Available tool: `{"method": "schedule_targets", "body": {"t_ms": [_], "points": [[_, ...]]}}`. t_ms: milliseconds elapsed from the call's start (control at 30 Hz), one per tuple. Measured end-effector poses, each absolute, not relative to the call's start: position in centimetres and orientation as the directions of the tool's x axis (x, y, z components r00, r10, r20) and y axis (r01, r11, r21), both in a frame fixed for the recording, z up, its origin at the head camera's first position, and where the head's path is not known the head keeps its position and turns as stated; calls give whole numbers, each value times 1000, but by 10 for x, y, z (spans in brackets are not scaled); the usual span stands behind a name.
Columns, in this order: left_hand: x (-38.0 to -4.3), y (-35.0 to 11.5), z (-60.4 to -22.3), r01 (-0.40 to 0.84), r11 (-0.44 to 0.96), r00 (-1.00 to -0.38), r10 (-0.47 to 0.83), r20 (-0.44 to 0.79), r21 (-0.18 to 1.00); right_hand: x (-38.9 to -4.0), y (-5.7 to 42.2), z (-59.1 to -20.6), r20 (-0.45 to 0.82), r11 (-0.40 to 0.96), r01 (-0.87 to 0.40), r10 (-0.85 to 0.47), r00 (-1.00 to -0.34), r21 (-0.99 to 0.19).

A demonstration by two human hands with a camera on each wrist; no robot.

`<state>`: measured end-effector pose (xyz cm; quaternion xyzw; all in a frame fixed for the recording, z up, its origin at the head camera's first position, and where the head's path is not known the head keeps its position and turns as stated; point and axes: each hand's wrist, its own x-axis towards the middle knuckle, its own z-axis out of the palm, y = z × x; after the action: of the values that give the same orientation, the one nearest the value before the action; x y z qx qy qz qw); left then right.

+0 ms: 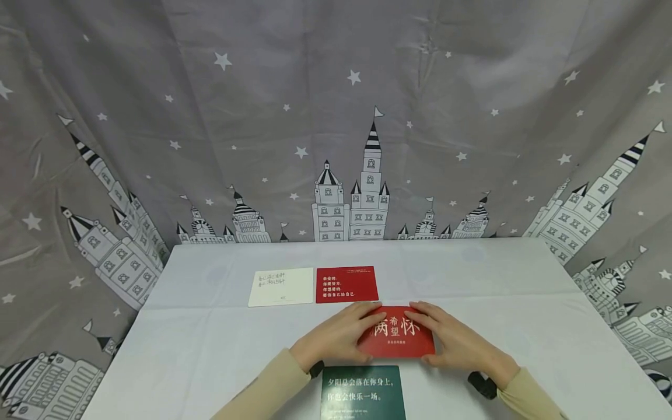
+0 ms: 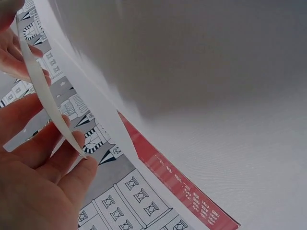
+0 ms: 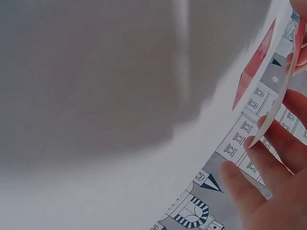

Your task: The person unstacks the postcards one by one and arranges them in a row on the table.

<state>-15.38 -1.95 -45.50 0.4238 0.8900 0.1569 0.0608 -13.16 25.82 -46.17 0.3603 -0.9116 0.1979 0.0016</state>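
Note:
A red postcard (image 1: 401,350) with large white characters is held between both hands, its printed face toward the head camera. My left hand (image 1: 341,335) grips its left side, fingers over the top and thumb at the lower corner. On the other side my right hand (image 1: 458,341) grips it the same way. From the left wrist, the card's thin pale edge (image 2: 44,96) shows slightly bowed and raised off the table. In the right wrist view the curved edge (image 3: 276,108) lies against my fingertips. The card's back is mostly hidden.
Behind the hands, a cream card (image 1: 280,289) with handwriting lies flat beside another red card (image 1: 346,284) with white text. A dark green card (image 1: 363,394) is nearest the front, cut off by the frame. The white table (image 1: 210,350) ends at a grey castle-print curtain (image 1: 262,146).

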Motion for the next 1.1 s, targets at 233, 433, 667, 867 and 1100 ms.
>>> {"method": "schedule_targets", "body": {"t_ms": [233,433,667,867,1100], "points": [[-161,-15,-457,743,591,-628,778,21,314,-138,261,-462,115,682,-639,-647,-754,-356],[-167,-11,-457,735,602,-636,772,9,312,-145,262,-461,108,688,-635,-644,-757,-351],[-176,-7,-458,731,613,-644,765,4,299,-154,263,-461,129,688,-648,-646,-752,-328],[-183,-3,-460,705,633,-663,749,-21,320,-161,264,-463,105,701,-628,-635,-765,-339],[-189,2,-462,677,651,-681,731,-41,343,-167,266,-465,64,727,-600,-617,-784,-334]]}}
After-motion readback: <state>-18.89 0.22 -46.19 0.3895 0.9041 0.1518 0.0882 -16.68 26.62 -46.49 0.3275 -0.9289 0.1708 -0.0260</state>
